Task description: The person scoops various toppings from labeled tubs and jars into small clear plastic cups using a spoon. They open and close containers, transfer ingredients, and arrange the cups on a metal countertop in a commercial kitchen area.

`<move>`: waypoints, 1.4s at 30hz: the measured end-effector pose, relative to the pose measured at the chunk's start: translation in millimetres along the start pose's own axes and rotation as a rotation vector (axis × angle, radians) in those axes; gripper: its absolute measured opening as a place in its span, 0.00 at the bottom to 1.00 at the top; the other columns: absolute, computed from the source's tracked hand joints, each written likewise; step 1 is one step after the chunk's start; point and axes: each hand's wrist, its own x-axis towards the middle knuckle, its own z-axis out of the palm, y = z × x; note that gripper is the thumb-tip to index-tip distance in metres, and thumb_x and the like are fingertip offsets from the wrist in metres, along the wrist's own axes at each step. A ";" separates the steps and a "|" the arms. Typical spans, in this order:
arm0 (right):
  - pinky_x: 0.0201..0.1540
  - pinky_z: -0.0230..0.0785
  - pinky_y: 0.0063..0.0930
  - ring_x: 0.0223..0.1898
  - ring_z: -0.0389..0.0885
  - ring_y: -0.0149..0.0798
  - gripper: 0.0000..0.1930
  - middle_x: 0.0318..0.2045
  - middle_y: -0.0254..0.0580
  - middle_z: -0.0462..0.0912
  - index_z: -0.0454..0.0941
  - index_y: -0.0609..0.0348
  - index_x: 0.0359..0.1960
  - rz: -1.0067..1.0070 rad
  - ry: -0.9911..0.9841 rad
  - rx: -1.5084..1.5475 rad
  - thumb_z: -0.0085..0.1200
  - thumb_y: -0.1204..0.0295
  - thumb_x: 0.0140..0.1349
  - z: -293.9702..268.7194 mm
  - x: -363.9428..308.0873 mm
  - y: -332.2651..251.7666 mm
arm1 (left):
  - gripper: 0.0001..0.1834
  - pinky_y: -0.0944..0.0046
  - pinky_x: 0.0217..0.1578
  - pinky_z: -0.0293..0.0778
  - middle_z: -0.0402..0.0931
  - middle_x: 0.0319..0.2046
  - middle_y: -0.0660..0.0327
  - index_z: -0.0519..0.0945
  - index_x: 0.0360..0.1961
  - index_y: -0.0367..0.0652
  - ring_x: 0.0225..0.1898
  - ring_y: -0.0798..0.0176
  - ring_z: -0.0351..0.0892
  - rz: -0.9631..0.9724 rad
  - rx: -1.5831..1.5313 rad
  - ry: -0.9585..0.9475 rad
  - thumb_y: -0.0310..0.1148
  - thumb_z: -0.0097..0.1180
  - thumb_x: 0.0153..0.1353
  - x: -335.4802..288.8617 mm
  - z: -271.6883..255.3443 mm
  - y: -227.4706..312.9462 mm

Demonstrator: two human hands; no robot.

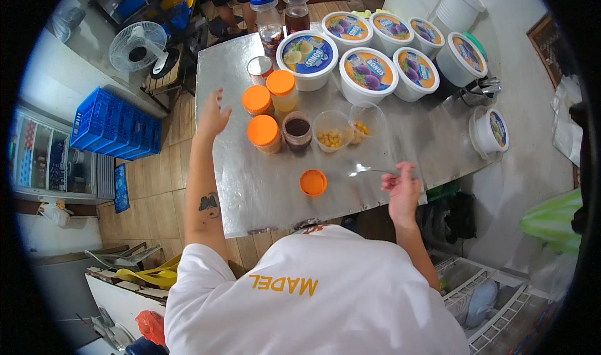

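Observation:
My left hand (214,114) is raised at the table's left edge, fingers apart and nothing in it, left of the orange-lidded jars (257,99). Low over the front right of the metal table (263,192), my right hand (402,189) pinches the handle of a metal spoon (361,169), its bowl pointing left. An orange lid (313,183) lies upside down in front of an uncapped jar of dark contents (297,129). Beside that jar stands a clear plastic cup (332,131) with yellow pieces in its bottom. A second clear cup (368,120), also with yellow pieces, adjoins it.
Several white tubs (368,79) with printed lids crowd the back right. Two blue-capped pitchers (269,26) and a can (259,69) stand at the back left. Metal utensils (482,93) lie at right. Blue crates (116,123) and a fan (138,47) are left of the table.

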 end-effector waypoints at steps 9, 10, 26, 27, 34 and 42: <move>0.29 0.78 0.25 0.26 0.81 0.30 0.14 0.32 0.46 0.85 0.71 0.57 0.44 0.355 -0.184 -0.099 0.48 0.59 0.73 1.7 7.7 101.4 | 0.45 0.46 0.54 0.75 0.69 0.59 0.52 0.65 0.66 0.59 0.57 0.43 0.73 0.324 0.584 -0.224 0.32 0.72 0.44 44.3 48.6 126.1; 0.30 0.78 0.25 0.26 0.82 0.31 0.13 0.33 0.46 0.85 0.72 0.57 0.45 0.356 -0.178 -0.077 0.49 0.60 0.73 -3.3 9.2 108.5 | 0.47 0.47 0.54 0.75 0.69 0.59 0.52 0.65 0.66 0.59 0.58 0.43 0.73 0.309 0.601 -0.245 0.32 0.72 0.42 48.0 47.5 133.1; 0.42 0.77 0.29 0.40 0.85 0.35 0.22 0.38 0.45 0.86 0.80 0.64 0.51 -0.003 -0.493 -0.769 0.66 0.64 0.58 -42.6 26.0 90.4 | 0.44 0.55 0.55 0.72 0.74 0.48 0.51 0.75 0.59 0.49 0.52 0.47 0.76 0.453 0.151 -0.056 0.41 0.76 0.35 34.8 -31.2 174.5; 0.45 0.77 0.30 0.42 0.84 0.36 0.23 0.39 0.46 0.86 0.79 0.64 0.51 -0.037 -0.499 -0.776 0.67 0.63 0.58 -41.2 29.8 86.8 | 0.44 0.55 0.54 0.72 0.74 0.47 0.51 0.75 0.59 0.48 0.51 0.47 0.76 0.464 0.137 -0.029 0.41 0.76 0.35 23.3 -47.5 185.2; 0.48 0.77 0.37 0.43 0.85 0.45 0.20 0.43 0.49 0.85 0.81 0.61 0.49 -0.371 -0.585 -1.089 0.65 0.65 0.57 -7.4 28.7 37.2 | 0.43 0.58 0.46 0.70 0.73 0.39 0.54 0.76 0.57 0.39 0.42 0.52 0.73 0.690 -0.063 0.214 0.41 0.74 0.36 -98.9 -122.4 206.5; 0.46 0.76 0.39 0.43 0.83 0.47 0.22 0.40 0.46 0.82 0.79 0.56 0.50 -0.343 -1.092 -0.906 0.65 0.60 0.56 103.4 -8.9 6.8 | 0.45 0.56 0.48 0.75 0.75 0.43 0.52 0.72 0.59 0.41 0.45 0.50 0.78 0.290 -0.131 0.114 0.39 0.76 0.36 -234.0 -45.7 133.6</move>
